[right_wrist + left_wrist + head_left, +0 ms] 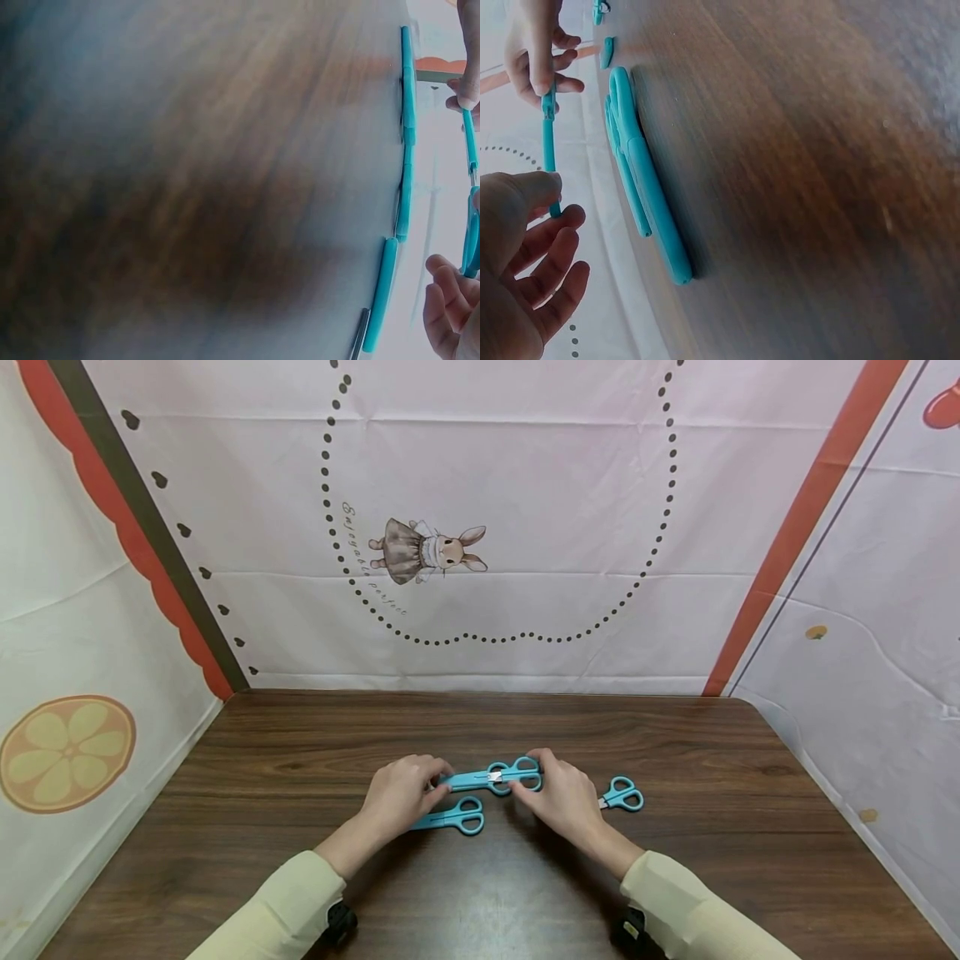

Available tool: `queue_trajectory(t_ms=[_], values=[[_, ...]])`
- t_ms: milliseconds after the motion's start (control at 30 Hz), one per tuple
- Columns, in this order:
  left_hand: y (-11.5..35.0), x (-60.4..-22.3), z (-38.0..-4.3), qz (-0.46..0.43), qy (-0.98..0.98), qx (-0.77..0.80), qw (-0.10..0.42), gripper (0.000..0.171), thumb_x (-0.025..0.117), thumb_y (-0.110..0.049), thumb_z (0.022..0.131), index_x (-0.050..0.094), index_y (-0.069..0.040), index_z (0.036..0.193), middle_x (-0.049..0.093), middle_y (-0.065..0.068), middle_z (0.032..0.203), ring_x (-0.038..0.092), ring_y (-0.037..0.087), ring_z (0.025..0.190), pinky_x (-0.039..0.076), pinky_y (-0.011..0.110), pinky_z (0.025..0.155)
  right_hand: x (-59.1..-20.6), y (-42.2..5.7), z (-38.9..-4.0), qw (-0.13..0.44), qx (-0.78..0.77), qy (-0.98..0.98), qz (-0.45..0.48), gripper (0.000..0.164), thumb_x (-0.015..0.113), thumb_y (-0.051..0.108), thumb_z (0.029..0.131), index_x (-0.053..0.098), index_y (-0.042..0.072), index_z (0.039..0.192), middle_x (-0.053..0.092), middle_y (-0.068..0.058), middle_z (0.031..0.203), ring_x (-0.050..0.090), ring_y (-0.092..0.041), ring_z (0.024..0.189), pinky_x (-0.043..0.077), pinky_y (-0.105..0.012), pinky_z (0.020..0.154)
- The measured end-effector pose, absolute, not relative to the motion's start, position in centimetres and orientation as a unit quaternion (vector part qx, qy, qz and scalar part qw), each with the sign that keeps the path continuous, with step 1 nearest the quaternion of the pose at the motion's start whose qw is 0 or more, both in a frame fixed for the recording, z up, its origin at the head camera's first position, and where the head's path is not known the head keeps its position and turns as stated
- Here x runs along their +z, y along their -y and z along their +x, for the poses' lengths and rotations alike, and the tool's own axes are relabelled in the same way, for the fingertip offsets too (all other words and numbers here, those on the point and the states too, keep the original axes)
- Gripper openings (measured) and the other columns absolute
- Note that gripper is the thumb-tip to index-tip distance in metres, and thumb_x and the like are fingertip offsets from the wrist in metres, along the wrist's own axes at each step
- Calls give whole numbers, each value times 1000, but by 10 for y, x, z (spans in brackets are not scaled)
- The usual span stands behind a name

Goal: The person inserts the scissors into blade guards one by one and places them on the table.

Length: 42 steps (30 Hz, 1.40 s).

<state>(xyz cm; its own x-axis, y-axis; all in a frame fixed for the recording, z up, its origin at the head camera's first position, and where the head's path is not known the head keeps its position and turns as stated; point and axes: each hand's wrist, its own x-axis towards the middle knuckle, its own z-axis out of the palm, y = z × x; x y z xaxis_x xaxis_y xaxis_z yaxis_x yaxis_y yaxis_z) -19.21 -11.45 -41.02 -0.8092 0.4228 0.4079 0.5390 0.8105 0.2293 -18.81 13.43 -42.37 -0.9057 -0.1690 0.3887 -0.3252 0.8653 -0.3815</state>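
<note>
My left hand point(405, 789) pinches the end of a teal blade cover point(549, 146) between thumb and forefinger, its other fingers loosely spread. My right hand point(564, 797) grips the ring handles point(527, 770) of a pair of teal scissors point(471, 232) in line with that cover. A short bit of metal blade point(474, 178) shows between cover and handles. Both are held above the table. Closer to me, beside the left hand, lies another pair of teal scissors point(467, 816) with its blades covered; the left hand partly hides it in the head view.
Right of the right hand lies a pair of scissors point(624, 793) with bare metal at its blades, partly hidden by the hand. More teal ring handles point(498, 790) overlap the held scissors in the head view. The brown wooden table point(487, 893) meets printed cloth walls point(525, 527).
</note>
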Motion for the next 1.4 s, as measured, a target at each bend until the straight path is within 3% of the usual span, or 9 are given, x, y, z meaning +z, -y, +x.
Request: queue_trajectory(t_ms=[1400], values=[[108,-405,-193,-276,924,-173,203,12,71,-23,80,70,-21,92,65,-11,81,57,1,63,40,16,49,-416,-138,-190,197,227,942,148,45,70,41,78,58,11,110,46,12,52,33,-1,37,27,-20,38]])
